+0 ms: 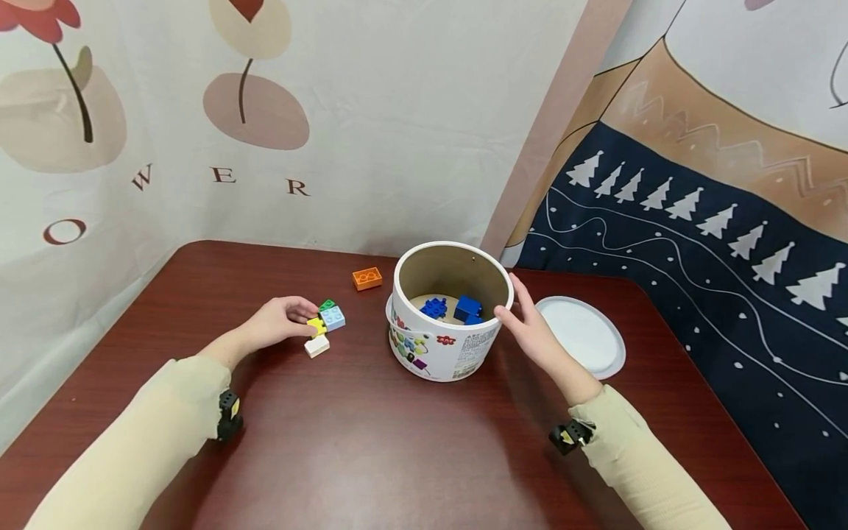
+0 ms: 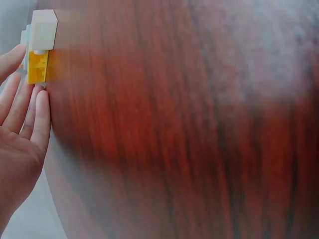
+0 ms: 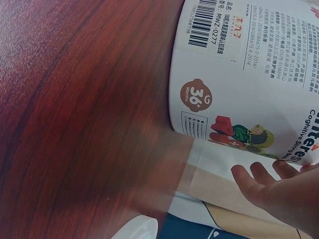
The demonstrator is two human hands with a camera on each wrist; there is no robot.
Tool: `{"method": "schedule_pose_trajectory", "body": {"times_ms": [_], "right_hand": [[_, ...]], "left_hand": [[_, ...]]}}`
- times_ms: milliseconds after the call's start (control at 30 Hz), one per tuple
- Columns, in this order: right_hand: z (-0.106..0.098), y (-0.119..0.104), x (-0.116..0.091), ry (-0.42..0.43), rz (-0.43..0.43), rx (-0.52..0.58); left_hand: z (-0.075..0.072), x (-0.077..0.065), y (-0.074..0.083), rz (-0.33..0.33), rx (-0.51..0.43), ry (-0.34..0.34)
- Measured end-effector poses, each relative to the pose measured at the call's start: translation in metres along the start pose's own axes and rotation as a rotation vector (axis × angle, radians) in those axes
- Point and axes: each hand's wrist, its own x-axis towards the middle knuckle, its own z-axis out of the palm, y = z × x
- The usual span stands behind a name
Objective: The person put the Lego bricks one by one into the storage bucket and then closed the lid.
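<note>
At the table's left part, my left hand (image 1: 286, 322) pinches a yellow toy brick (image 1: 317, 326) between thumb and fingertips. Close around that brick lie a light blue brick (image 1: 333, 317), a green brick (image 1: 327, 305) and a white brick (image 1: 317, 346); whether they are joined I cannot tell. In the left wrist view the white brick (image 2: 45, 29) shows beside the yellow one (image 2: 38, 66). My right hand (image 1: 533, 335) rests on the right side of a white printed bucket (image 1: 440, 353), thumb near its rim, fingers along the outside wall. Blue bricks (image 1: 467, 308) lie inside.
An orange brick (image 1: 367, 278) lies at the back, left of the bucket. The round white lid (image 1: 583, 335) lies flat to the bucket's right. Printed curtains hang behind the brown table (image 1: 371, 456) and along its right side.
</note>
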Motion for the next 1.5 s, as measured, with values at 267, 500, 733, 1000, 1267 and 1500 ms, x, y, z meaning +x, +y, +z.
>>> {"method": "schedule_pose_trajectory", "body": {"times_ms": [267,500,733,1000,1267,1500], "right_hand": [[0.0,-0.001,0.0,0.004,-0.006,0.0],[0.0,-0.001,0.0,0.004,-0.003,-0.003],[0.0,0.0,0.0,0.004,0.001,-0.009],[0.0,-0.003,-0.001,0.005,-0.004,-0.024],[0.0,-0.003,-0.002,-0.002,-0.002,-0.006],[0.0,-0.003,-0.002,-0.005,0.002,0.005]], "left_hand": [[0.002,0.0,0.002,0.017,0.097,-0.029],[-0.001,-0.003,0.006,0.005,0.134,-0.07],[-0.006,-0.009,0.002,-0.013,0.174,-0.079],[-0.006,-0.012,0.0,0.011,0.193,-0.063],[-0.012,-0.013,0.003,0.009,0.134,-0.019],[-0.022,-0.009,0.015,0.055,0.112,0.056]]}}
